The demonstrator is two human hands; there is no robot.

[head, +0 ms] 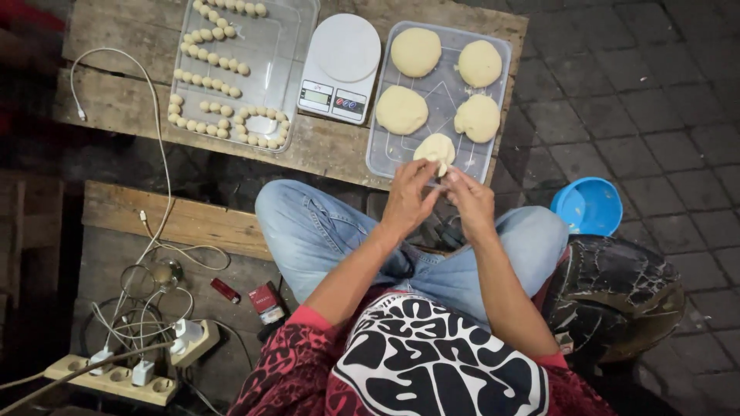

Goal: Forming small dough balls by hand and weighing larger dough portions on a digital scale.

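Both hands, left hand point(408, 196) and right hand point(470, 199), pinch a small dough piece point(436, 149) between fingertips over the clear plastic tray point(383, 154).

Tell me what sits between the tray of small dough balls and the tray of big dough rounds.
In the head view, a white kitchen scale stands on the wooden board between the tray of small dough balls and the tray of big dough rounds.
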